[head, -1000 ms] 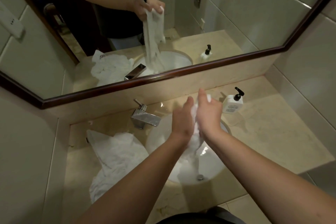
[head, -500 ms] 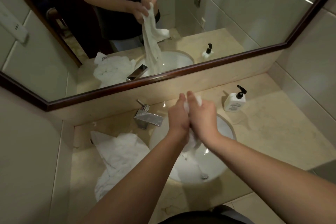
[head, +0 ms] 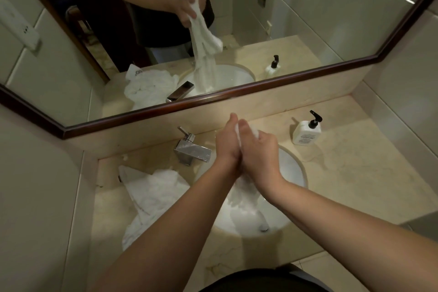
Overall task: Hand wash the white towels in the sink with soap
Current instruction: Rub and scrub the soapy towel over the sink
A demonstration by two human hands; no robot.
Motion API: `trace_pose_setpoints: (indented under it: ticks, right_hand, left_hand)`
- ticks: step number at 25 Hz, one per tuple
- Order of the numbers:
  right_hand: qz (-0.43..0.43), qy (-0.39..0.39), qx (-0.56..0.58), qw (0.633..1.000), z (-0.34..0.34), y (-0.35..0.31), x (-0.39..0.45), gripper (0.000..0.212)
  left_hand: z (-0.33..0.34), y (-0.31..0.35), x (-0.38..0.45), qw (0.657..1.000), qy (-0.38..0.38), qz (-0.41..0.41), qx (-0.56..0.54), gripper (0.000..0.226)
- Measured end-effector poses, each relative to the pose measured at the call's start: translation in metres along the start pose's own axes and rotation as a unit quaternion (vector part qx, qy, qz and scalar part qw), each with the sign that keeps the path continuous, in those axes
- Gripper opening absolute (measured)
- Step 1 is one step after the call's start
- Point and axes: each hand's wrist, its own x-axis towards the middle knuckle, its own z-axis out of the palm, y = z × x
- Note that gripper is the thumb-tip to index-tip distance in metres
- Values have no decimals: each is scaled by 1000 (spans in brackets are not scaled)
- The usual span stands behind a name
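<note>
Both hands, left point(head: 227, 147) and right point(head: 257, 149), clasp one towel point(head: 244, 199) over the sink point(head: 294, 170), mid-scrub; piled towels point(head: 151, 194) on the tabletop point(head: 355, 173) likely await washing.

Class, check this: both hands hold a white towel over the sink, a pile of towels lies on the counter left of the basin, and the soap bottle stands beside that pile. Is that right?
Not quite. The head view shows the soap bottle on the counter right of the sink, away from the pile of towels. The rest holds: left hand and right hand hold a white towel.
</note>
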Motion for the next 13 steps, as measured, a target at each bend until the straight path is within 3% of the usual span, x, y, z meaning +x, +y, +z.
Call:
trace_pose_setpoints:
  ticks: [4,8,11,13]
  right_hand:
    - [-5,56,2,998,-11,-6,19,53]
    - [-49,-17,-26,998,-16,-3,10,57]
    - [-40,29,-22,999,-25,-9,26,53]
    - [-62,-2,-22,998,-25,-6,19,51]
  left_hand:
    - [13,-3,-9,999,-30,12,20,68]
    - [19,-2,-7,999,2,-28,-38,54]
    - [31,-3,-12,1000,-5,-10,-8,55]
    - [34,3,-11,999,5,-17,-40,52]
